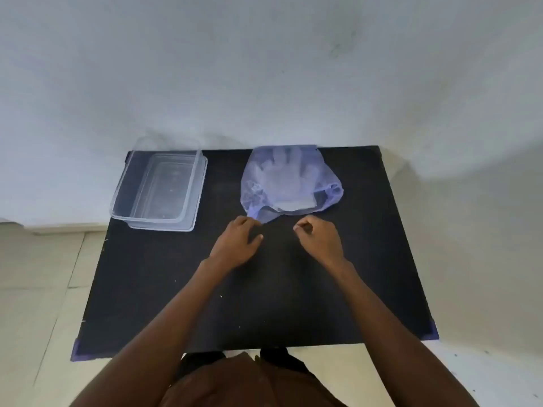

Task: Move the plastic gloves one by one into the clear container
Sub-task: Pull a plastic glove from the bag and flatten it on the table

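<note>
Our left hand (238,240) lies low over the black table top (176,289), fingers loosely curled and holding nothing that we can see, its fingertips (249,221) right at the near corner of a thin bluish plastic bag (255,186); whether they actually pinch the film we cannot tell. Our right hand (318,237) sits just beside it to the right, curled into a loose fist, thumb toward the forefinger, close to the bag's near edge but apparently apart from it, and seemingly empty.

The bag lies flat toward the far middle of the table, and through it we see the pale stack of plastic gloves (286,177), fingers pointing away from us. They are all inside the bag.

Well to the left, at the far left corner of the table, stands the clear container (138,210), rectangular and open, resting on what looks like its own lid. Beyond the table rises a white wall (264,69); pale floor tiles (38,274) show on the left.
</note>
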